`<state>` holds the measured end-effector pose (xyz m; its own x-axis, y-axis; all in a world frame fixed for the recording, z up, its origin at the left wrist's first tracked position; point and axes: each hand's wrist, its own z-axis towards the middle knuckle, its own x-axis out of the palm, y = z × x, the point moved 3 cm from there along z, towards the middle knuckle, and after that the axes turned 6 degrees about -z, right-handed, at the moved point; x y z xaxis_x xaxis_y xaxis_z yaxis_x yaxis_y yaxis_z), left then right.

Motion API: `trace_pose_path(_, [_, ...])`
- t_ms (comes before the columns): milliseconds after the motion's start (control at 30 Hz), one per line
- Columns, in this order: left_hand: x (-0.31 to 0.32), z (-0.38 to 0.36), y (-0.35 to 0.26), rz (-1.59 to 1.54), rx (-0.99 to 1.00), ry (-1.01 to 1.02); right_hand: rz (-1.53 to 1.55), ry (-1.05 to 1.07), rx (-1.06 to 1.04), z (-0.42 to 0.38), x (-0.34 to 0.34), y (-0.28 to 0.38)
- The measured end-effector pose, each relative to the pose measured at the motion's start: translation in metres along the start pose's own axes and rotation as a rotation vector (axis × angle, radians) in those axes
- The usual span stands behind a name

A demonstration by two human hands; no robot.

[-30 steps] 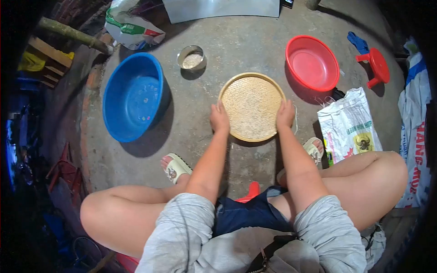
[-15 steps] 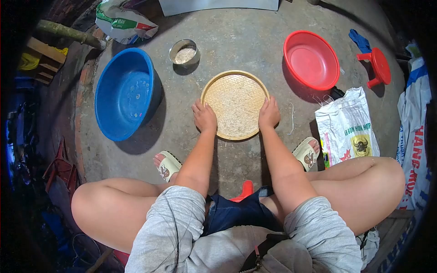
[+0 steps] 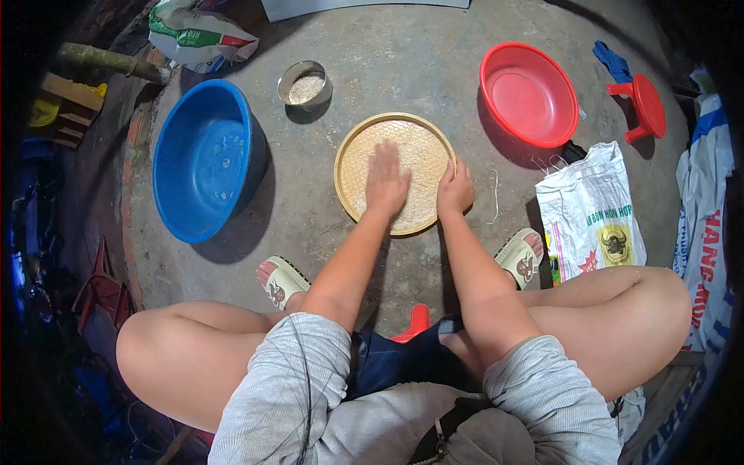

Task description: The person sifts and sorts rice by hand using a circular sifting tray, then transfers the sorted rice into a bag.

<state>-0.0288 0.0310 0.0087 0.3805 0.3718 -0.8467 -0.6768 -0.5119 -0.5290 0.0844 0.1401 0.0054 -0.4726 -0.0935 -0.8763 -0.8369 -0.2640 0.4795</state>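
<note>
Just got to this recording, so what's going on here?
A seated person works over a round tan woven tray with pale grains on it. The right hand grips the tray's rim, while the left hand is spread flat above its surface; whether it touches the grains is hard to tell. Beyond the tray, a round silvery metal container also holds pale grains. A blue plastic basin stands to the left, a red plastic basin to the right.

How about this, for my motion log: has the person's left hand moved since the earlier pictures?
Yes: judged against the round blue plastic basin, the left hand moved rightward, farther from it.
</note>
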Motion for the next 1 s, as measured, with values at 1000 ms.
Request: trace_pose_path(1000, [-0.046,0.048,0.007,-1.022,-0.216,0.107,1.462,0.908,0.821,0.013,0.034,0.101])
